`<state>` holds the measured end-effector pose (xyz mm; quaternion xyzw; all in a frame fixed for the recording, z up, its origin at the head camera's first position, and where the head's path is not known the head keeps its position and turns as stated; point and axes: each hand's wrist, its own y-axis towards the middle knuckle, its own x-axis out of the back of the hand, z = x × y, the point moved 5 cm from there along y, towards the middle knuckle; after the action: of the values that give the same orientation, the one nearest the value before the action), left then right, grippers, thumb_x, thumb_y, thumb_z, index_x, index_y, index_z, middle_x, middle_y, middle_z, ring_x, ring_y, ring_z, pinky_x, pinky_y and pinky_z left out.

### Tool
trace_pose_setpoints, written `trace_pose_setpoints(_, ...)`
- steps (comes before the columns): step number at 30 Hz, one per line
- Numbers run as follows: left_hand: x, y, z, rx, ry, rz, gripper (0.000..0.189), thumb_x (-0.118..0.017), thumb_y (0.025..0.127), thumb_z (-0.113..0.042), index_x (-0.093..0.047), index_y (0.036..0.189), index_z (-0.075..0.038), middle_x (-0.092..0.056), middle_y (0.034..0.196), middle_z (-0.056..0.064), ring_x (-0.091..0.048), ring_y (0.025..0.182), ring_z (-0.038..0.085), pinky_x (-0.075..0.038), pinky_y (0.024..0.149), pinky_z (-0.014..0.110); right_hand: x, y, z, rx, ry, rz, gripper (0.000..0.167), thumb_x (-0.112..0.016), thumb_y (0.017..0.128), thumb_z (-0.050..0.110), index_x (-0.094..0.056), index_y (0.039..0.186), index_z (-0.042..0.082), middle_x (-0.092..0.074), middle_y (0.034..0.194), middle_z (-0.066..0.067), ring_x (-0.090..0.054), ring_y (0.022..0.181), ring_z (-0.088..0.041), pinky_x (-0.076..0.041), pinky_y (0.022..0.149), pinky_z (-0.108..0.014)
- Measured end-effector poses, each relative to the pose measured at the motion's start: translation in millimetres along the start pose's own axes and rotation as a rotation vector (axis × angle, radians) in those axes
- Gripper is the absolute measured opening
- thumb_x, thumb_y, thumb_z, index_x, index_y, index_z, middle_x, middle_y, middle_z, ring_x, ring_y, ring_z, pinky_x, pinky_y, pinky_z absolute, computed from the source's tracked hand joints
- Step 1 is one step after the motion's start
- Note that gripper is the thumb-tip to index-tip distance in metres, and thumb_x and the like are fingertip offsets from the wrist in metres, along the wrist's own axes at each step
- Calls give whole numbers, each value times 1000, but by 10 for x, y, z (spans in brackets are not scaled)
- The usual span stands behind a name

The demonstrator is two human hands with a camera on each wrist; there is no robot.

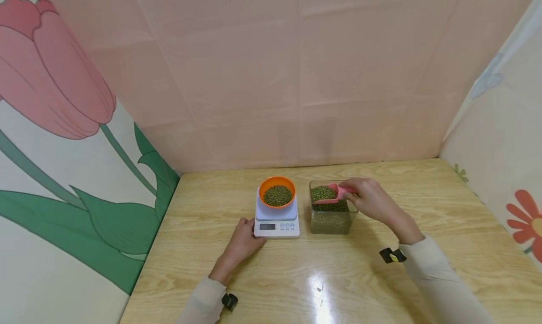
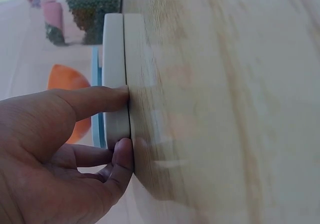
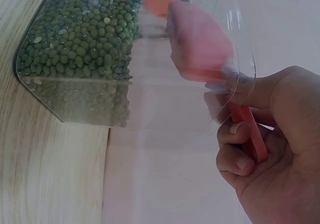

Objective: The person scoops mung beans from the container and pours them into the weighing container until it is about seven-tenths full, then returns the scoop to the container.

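An orange bowl (image 1: 277, 180) of green mung beans (image 1: 277, 196) stands on the white kitchen scale (image 1: 277, 230). My left hand (image 1: 243, 241) holds the scale's front left corner. Thumb and fingers grip that corner in the left wrist view. To the right of the scale is a clear container (image 1: 331, 226), partly filled with mung beans (image 3: 85, 38). My right hand (image 1: 372, 199) grips a pink scoop (image 3: 202, 48) by its handle. The scoop is over the container's opening, above the beans; beans show in its bowl in the head view. The display's digits are too small to read.
Everything stands on a wooden table (image 1: 203, 197). A pink sheet (image 1: 254, 103) rises behind its back edge. Flower-printed panels flank the table, a tulip panel (image 1: 55, 79) on the left.
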<state>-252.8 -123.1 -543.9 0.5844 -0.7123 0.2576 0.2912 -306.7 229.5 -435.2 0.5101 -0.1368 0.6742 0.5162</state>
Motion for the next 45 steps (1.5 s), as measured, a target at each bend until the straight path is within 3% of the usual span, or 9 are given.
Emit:
trace_pose_setpoints(14,6,-9,-12,-2,-22,3,53,-83,89,-8,-67,138,1,-56,103,10,-41,93,19,-40,75,27,9,-28,-57,-26,26,-45,23,-79,95,9,-78,116,-1,-79,109,-18,-75,93,-32,-58,81,-53)
trace_pose_setpoints(24,-1,0,-2,-6,-19,1,54,-83,88,-9,-67,139,1,-57,101,8,-41,93,19,-40,75,27,58,-45,-63,-64,46,-41,21,-76,95,2,-77,116,-2,-78,105,-16,-67,82,-20,-55,75,-42)
trace_pose_setpoints(45,-3,8,11,-9,1,5,54,-83,89,-10,-67,139,0,-56,101,9,-41,92,19,-40,75,27,124,-62,-76,-73,57,-61,19,-71,97,-3,-76,116,-3,-78,105,-19,-71,86,-26,-56,74,-43)
